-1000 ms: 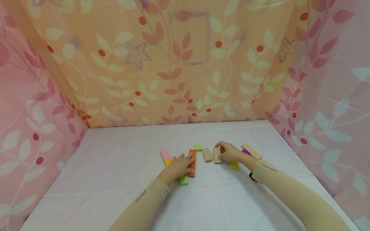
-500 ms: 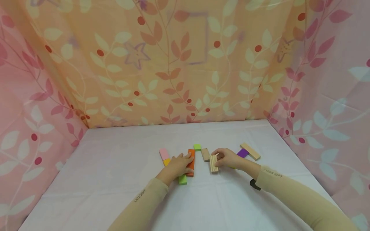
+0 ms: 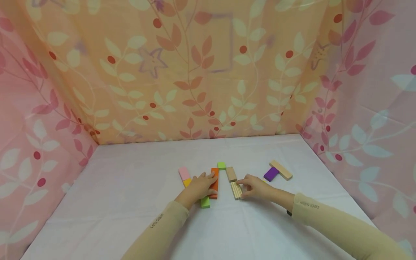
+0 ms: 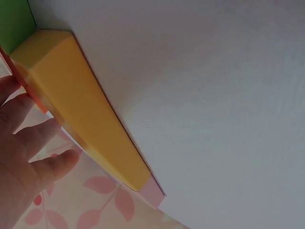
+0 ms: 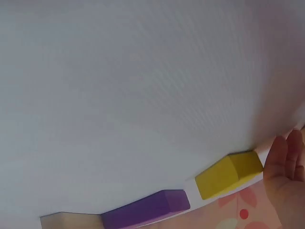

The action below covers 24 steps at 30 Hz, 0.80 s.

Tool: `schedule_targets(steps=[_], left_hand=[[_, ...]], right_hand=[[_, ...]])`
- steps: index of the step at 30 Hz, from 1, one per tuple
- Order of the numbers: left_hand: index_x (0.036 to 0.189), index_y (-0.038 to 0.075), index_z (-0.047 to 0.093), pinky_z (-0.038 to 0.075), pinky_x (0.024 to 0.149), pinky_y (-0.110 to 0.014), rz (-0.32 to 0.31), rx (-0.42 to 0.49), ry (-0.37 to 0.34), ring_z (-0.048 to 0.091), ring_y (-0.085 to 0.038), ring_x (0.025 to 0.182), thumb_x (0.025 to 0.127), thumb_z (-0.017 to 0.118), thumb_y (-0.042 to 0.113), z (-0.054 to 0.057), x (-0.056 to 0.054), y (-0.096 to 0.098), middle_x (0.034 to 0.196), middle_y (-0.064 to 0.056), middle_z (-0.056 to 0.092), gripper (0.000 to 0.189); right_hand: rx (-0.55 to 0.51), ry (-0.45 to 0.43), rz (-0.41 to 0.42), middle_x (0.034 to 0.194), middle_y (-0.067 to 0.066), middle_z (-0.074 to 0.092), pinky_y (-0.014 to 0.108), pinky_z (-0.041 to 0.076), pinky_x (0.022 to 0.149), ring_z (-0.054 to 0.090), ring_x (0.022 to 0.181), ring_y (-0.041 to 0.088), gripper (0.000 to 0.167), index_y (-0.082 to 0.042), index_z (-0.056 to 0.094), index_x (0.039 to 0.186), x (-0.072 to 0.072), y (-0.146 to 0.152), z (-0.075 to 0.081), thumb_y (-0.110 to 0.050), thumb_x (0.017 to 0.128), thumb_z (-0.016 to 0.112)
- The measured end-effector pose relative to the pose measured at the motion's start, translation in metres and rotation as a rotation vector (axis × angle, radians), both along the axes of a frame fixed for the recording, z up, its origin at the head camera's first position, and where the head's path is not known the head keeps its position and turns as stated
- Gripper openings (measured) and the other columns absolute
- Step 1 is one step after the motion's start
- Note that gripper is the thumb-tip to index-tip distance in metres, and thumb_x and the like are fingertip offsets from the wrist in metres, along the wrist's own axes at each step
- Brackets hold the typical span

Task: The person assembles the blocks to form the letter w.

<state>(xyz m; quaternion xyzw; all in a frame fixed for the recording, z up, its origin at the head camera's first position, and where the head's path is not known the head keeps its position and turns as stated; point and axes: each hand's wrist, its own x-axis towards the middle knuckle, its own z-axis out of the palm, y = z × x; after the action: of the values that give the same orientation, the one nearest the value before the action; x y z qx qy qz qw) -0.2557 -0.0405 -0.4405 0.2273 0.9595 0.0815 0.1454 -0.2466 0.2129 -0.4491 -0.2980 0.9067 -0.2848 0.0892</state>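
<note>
My left hand [image 3: 198, 187] lies with spread fingers over the orange block [image 3: 216, 177]. A green block [image 3: 205, 202] shows under its wrist side; an orange-yellow block [image 4: 88, 107] and a pink block [image 3: 183, 173] run along its outer side. With thumb and index finger, my right hand [image 3: 256, 188] pinches a striped wooden block [image 3: 235, 190] by its ends, flat on the table. That block's far end is close to a plain wooden block [image 3: 231, 174], whose other end is near a small green block [image 3: 221, 165]. The right wrist view hides the striped block.
Right of my right hand lie a purple block [image 3: 271, 174] and a long wooden block [image 3: 281, 169], touching or nearly so. A yellow block [image 5: 221, 177] is mostly hidden behind that hand in the head view. Floral cloth walls [image 3: 195, 90] enclose the white table [image 3: 130, 173].
My right hand has brought the striped block left and nearer to me, from beside the plain wooden block to below its near end. The left hand has stayed in place.
</note>
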Motion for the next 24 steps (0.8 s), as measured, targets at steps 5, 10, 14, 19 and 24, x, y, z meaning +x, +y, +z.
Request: schedule_targets(steps=[5, 10, 14, 19, 24], left_hand=[[0.148, 0.017, 0.044, 0.026, 0.11, -0.057, 0.002, -0.011, 0.005, 0.027, -0.032, 0.143, 0.09, 0.063, 0.046, 0.0, -0.0003, -0.0008, 0.156, -0.001, 0.033, 0.067], [0.147, 0.017, 0.045, 0.026, 0.11, -0.058, -0.011, -0.016, 0.009, 0.027, -0.032, 0.143, 0.089, 0.063, 0.046, 0.0008, -0.0009, 0.0006, 0.155, -0.002, 0.034, 0.067], [0.147, 0.016, 0.045, 0.026, 0.11, -0.058, -0.015, -0.015, 0.013, 0.026, -0.032, 0.143, 0.089, 0.064, 0.045, 0.0012, -0.0011, 0.002, 0.155, -0.002, 0.035, 0.067], [0.146, 0.015, 0.047, 0.027, 0.11, -0.057, -0.011, -0.018, 0.013, 0.026, -0.032, 0.143, 0.089, 0.064, 0.044, 0.0019, -0.0012, 0.0041, 0.155, -0.003, 0.036, 0.066], [0.145, 0.015, 0.048, 0.027, 0.11, -0.057, -0.01, -0.022, 0.016, 0.026, -0.032, 0.143, 0.089, 0.065, 0.044, 0.0013, -0.0016, 0.0044, 0.154, -0.004, 0.036, 0.065]], right_hand=[[0.055, 0.068, 0.066, 0.084, 0.0, 0.047, 0.021, 0.037, 0.059, 0.04, 0.07, 0.008, 0.053, 0.005, 0.063, 0.125, 0.0041, -0.0008, -0.0031, -0.023, 0.082, 0.077], [0.065, 0.052, 0.05, 0.082, -0.001, 0.047, 0.021, 0.036, 0.058, 0.039, 0.07, 0.007, 0.052, 0.004, 0.062, 0.126, 0.0013, -0.0015, -0.0039, -0.022, 0.083, 0.076], [0.073, 0.032, 0.042, 0.08, -0.001, 0.046, 0.022, 0.035, 0.058, 0.038, 0.069, 0.007, 0.051, 0.003, 0.062, 0.126, -0.0005, -0.0014, -0.0039, -0.022, 0.084, 0.076], [0.084, 0.025, 0.031, 0.078, -0.001, 0.046, 0.021, 0.034, 0.058, 0.038, 0.069, 0.007, 0.051, 0.003, 0.062, 0.127, -0.0012, -0.0017, -0.0031, -0.021, 0.085, 0.076], [0.088, 0.028, 0.024, 0.078, -0.001, 0.045, 0.021, 0.033, 0.058, 0.038, 0.068, 0.007, 0.05, 0.004, 0.062, 0.127, -0.0012, -0.0029, -0.0023, -0.019, 0.084, 0.076]])
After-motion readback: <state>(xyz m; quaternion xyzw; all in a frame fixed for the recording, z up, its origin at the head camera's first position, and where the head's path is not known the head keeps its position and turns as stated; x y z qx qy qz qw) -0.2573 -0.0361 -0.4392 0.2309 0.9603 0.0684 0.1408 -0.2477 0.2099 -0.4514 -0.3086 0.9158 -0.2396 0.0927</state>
